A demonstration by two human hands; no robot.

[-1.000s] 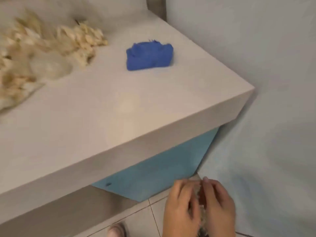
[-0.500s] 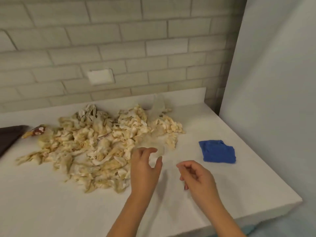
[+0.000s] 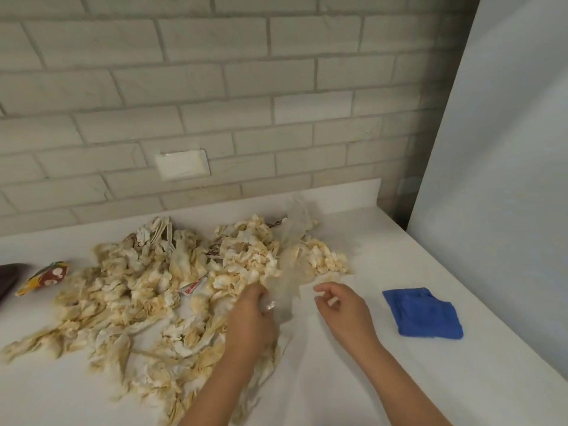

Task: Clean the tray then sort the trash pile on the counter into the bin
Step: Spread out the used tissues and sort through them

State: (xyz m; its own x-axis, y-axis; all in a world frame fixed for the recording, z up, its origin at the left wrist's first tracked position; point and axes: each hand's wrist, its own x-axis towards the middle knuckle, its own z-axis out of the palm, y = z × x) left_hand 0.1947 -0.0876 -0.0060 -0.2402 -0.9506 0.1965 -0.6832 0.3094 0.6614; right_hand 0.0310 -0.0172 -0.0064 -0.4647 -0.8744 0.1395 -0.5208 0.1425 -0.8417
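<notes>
Trash pile point(image 3: 147, 296) (stained tissues) under left fingers point(image 3: 256, 293), pinching clear plastic point(image 3: 289, 272); right fingers point(image 3: 326, 289) loosely curled.

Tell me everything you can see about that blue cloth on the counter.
The blue cloth is a small folded rag of soft, fuzzy-looking fabric, deep blue all over. It lies flat and a little askew on the white counter, near its right edge. It sits to the right of the person's right hand and well apart from the trash pile of stained paper. Only the counter touches it; the hand does not.
</notes>
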